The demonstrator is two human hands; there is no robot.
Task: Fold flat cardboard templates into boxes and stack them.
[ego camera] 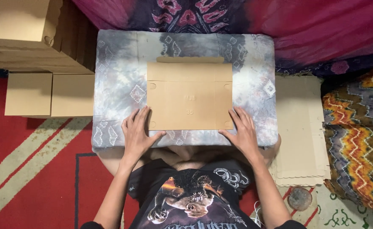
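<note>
A flat tan cardboard box blank lies on a cushion covered in grey patterned cloth, resting across my lap. My left hand lies flat with fingers spread at the blank's lower left corner, thumb touching its bottom edge. My right hand lies flat at the lower right corner, thumb against the bottom edge. Neither hand grips anything.
Folded cardboard boxes sit at the left, with a taller stack behind them. A pile of flat cardboard blanks lies at the right. A round dark object rests below it. Red patterned rug covers the floor.
</note>
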